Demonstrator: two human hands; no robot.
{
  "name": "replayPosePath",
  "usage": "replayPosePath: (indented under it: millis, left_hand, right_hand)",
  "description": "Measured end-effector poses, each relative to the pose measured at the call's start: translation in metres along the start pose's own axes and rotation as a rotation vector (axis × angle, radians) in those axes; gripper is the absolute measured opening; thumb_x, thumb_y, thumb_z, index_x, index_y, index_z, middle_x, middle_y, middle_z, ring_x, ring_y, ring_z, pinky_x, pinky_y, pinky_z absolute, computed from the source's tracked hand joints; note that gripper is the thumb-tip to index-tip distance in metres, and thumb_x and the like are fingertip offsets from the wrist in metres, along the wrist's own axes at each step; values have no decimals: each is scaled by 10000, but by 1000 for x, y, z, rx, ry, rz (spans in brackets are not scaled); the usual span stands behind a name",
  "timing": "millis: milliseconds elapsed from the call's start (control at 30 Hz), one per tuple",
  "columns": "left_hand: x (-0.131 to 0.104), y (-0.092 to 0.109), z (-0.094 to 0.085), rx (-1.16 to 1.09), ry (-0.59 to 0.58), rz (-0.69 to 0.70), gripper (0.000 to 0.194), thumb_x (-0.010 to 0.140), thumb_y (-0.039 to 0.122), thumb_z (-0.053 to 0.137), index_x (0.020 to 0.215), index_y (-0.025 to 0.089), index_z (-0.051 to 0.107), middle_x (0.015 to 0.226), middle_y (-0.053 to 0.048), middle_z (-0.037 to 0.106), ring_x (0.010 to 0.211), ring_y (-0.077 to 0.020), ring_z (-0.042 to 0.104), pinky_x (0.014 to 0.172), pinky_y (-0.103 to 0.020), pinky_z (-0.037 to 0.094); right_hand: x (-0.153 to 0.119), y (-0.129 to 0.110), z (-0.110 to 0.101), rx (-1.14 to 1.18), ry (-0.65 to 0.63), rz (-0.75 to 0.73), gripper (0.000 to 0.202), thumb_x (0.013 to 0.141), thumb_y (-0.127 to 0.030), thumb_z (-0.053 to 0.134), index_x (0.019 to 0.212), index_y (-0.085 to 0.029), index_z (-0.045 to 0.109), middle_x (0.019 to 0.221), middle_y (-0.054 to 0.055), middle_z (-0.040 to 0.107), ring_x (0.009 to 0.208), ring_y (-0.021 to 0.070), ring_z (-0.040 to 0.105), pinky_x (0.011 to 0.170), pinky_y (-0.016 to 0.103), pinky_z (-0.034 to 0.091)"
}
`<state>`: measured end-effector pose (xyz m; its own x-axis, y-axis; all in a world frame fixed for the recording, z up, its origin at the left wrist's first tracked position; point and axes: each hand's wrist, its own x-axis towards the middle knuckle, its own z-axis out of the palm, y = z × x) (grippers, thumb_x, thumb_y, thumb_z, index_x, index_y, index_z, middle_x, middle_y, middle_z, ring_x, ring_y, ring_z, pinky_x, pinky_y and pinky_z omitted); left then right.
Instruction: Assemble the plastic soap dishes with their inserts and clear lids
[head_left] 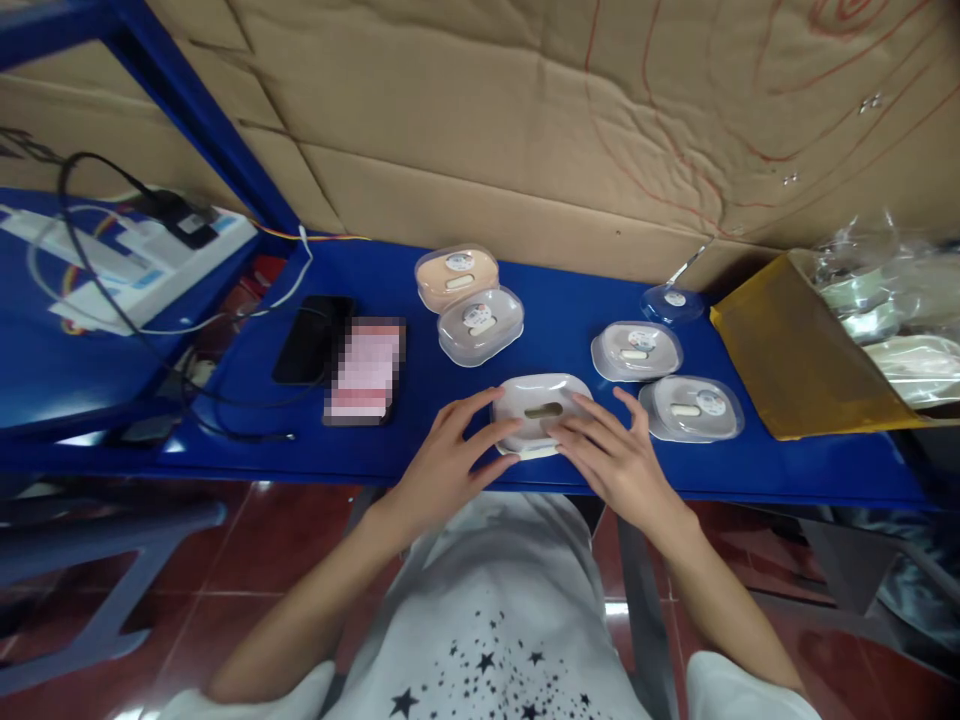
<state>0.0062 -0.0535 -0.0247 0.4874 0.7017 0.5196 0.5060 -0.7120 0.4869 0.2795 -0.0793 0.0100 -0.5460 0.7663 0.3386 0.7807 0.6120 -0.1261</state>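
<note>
A white, rounded oval plastic dish [551, 388] with a slot in its middle rests near the front edge of the blue table. My left hand [461, 455] holds its left side, fingers curved along the rim. On the opposite side, my right hand [619, 460] grips the dish, several fingertips lying over its right part and inner face. Close to my right hand sits a clear-lidded white case [694, 410] with a round label. Just behind it is a similar case [637, 350]. Farther back on the left, another white case [480, 325] touches a peach-coloured one [457, 275].
A phone with a blurred screen [365, 370] lies beside a black phone [311, 340] on the left. Cables run to a white power strip [150, 270]. At right, an open cardboard box [810, 350] holds clear plastic pieces. A clear lid [671, 303] lies near the cardboard wall.
</note>
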Motion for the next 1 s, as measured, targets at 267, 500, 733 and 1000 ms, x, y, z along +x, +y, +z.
replayPosePath:
  millis: [267, 500, 733, 1000]
  left_hand:
    - [-1, -6, 7, 70, -66, 24, 177, 1042, 230, 696, 1217, 221, 676, 1482, -149, 625, 1371, -297, 633, 1161, -517, 523]
    - [-4, -4, 8, 187, -107, 63, 115, 1030, 218, 703, 1144, 202, 702, 1423, -162, 665, 1369, -361, 626, 1121, -584, 528]
    - [-7, -6, 4, 94, -65, 0, 264, 1033, 262, 700, 1289, 216, 661, 1538, -183, 571, 1412, -337, 589, 1172, -565, 503]
    - [-9, -6, 4, 69, -54, -29, 307, 1056, 251, 666, 1359, 236, 615, 1548, -168, 550, 1415, -319, 576, 1164, -537, 509]
  right_hand:
    - [-22, 22, 10, 89, -16, 45, 353, 1073, -269, 636, 1415, -341, 682, 1524, 64, 670, 1568, 311, 478, 1253, 638, 414]
    - [-29, 21, 19, 96, 15, -11, 425, 1067, -189, 608, 1477, -293, 650, 1479, 87, 703, 1548, 311, 505, 1148, 548, 552]
    - [-2, 143, -60, -104, 140, 288, 436, 1057, -144, 454, 1402, -256, 698, 1448, 99, 717, 1413, 263, 630, 1220, 497, 456]
    - [45, 285, -35, -188, -230, 500, 662, 919, -380, 786, 1514, -145, 615, 1535, 301, 581, 1393, 418, 596, 1055, 575, 516]
